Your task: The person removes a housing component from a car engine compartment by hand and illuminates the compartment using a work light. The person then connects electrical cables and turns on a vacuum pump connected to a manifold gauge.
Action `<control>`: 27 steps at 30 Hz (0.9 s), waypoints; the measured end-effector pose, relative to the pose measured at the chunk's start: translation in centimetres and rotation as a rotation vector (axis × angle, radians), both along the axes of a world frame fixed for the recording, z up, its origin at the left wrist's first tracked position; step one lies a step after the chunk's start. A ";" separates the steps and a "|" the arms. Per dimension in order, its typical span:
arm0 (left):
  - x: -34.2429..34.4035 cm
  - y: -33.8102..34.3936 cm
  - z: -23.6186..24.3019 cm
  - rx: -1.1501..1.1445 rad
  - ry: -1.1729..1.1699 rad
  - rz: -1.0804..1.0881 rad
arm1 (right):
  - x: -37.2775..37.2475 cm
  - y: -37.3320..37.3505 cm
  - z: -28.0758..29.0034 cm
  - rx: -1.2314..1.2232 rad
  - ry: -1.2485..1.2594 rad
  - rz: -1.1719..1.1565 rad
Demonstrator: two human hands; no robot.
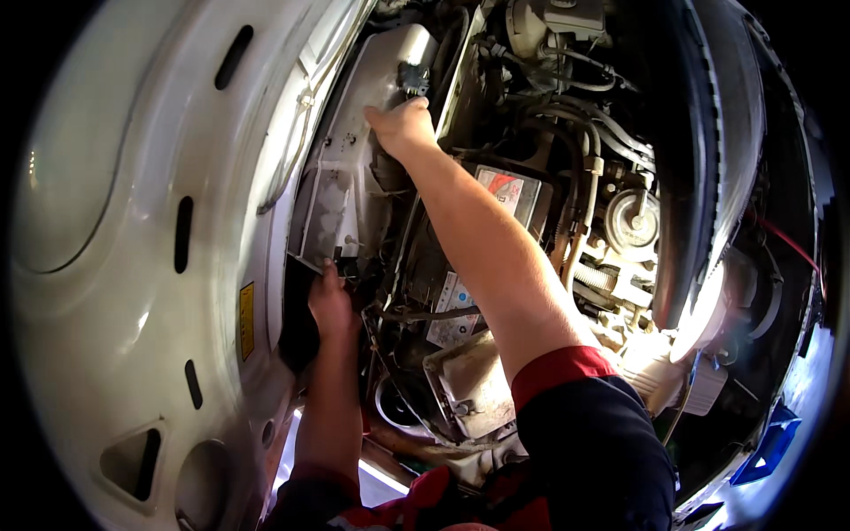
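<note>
Head camera, looking down into an open car engine bay, with the person's two bare forearms rising from the lower edge.

On the left, filling much of the picture, is the raised white metal bonnet underside (133, 265), with dark oval slots and a small yellow sticker.

Beside it, at the inner edge of the bay, sits the pale grey plastic back housing of a headlamp unit (354, 159), long and boxy, running from top centre down towards the middle.

The right hand (403, 124) reaches far forward to the upper end of this housing, fingers curled down over its top edge just below a small dark plug connector (414, 78). It appears to grip the housing, though the fingertips are hidden.

The left hand (329, 305) is lower, at the bottom corner of the same housing, fingers tucked into the dark gap behind it. Whether it grasps anything there cannot be told.

The right arm, in a dark blue sleeve with a red cuff (567, 363), crosses over a black rectangular car battery (509, 190) with a red and white label.

Right of the battery lie grey rubber hoses (584, 150) and a round metal canister part (633, 221).

Near the lower centre sits a dirty cream plastic reservoir (474, 380).
</note>
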State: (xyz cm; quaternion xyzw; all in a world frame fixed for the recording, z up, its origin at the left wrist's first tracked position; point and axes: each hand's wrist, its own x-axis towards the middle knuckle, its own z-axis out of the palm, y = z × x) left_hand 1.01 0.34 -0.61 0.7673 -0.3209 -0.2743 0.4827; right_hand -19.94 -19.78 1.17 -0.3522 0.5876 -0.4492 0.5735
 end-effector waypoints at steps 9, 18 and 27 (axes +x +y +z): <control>-1.9 -0.3 1.7 -0.021 0.317 0.084 | 0.9 -2.3 -3.0 -0.027 -0.105 -0.080; 1.2 -3.5 0.8 -0.149 0.841 -0.113 | 0.6 -1.2 -2.3 -0.047 -0.186 -0.045; -1.0 -3.5 0.7 -0.190 0.729 -0.056 | 0.1 -1.4 -2.5 -0.010 -0.299 -0.051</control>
